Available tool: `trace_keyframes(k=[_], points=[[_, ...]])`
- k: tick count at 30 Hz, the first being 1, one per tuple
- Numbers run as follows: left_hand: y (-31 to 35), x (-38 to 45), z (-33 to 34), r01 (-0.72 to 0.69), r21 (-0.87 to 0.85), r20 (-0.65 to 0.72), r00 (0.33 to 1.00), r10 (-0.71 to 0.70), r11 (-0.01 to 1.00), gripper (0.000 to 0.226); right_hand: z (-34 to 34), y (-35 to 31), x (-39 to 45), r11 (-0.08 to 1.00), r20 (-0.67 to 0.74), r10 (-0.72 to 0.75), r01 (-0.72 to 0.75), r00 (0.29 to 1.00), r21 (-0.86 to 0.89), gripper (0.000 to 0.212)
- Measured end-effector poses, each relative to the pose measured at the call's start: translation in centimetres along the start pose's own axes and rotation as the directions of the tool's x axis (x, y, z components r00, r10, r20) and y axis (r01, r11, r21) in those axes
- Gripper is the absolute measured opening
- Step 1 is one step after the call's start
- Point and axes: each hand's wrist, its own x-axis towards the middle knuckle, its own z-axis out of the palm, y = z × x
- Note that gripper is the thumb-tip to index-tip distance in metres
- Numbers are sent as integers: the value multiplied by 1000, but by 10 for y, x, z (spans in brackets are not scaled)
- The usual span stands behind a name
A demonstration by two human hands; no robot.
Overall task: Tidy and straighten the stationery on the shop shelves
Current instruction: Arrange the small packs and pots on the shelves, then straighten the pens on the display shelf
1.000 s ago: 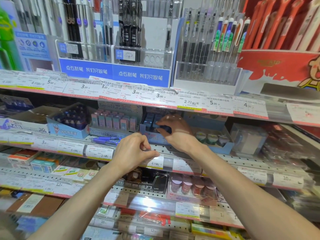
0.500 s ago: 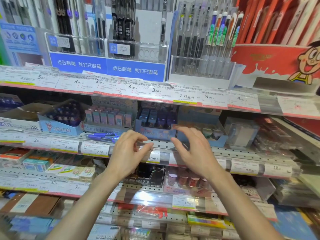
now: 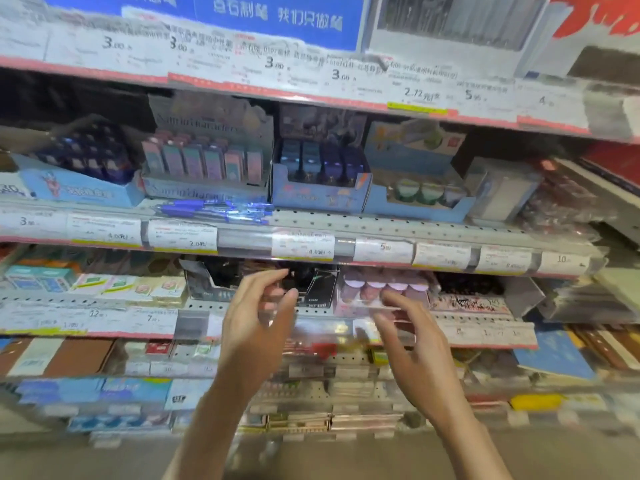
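Observation:
Both my hands hover in front of the lower shelf rail, holding nothing. My left hand (image 3: 258, 317) has relaxed, slightly bent fingers just before a black display box (image 3: 313, 287). My right hand (image 3: 412, 337) is spread below a tray of pink round-capped items (image 3: 381, 289). One shelf up stand a dark blue box of small packs (image 3: 320, 174), a pastel box of erasers (image 3: 204, 168) and loose blue pens (image 3: 214, 209) on the shelf edge. The view is motion-blurred.
Price-label rails (image 3: 304, 245) run along each shelf edge. A light blue box with green tape rolls (image 3: 419, 195) and a clear plastic case (image 3: 502, 192) stand to the right. Notebooks (image 3: 554, 355) and flat packs fill the lower shelves.
My right hand left the dark blue box on the middle shelf and both hands dropped to the shelf below. The camera tilted down and closer.

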Motion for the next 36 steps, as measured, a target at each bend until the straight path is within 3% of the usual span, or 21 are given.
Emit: trace_keyframes(k=[2, 7, 15, 22, 29, 36], points=[[-13, -10, 1, 18, 29, -1, 1000, -18, 999, 25, 5, 7, -11, 1000, -8, -3, 3, 1000, 26, 29], [-14, -19, 1, 245, -47, 38, 969, -243, 968, 24, 14, 23, -8, 988, 3, 88, -88, 996, 130, 25], [-11, -24, -32, 222, 188, 37, 972, -233, 957, 17, 44, 34, 8, 966, 40, 73, -80, 997, 247, 18], [-15, -20, -68, 205, 244, 10, 977, -214, 948, 16, 66, 11, 18, 971, 123, 37, -65, 992, 228, 21], [-32, 3, -107, 102, 246, 60, 991, -121, 964, 16, 87, -26, 21, 995, 15, -14, 13, 1000, 100, 21], [-52, 57, -177, -185, 406, 257, 963, 82, 895, 23, 121, -89, 25, 959, -92, -214, 191, 973, -210, 23]])
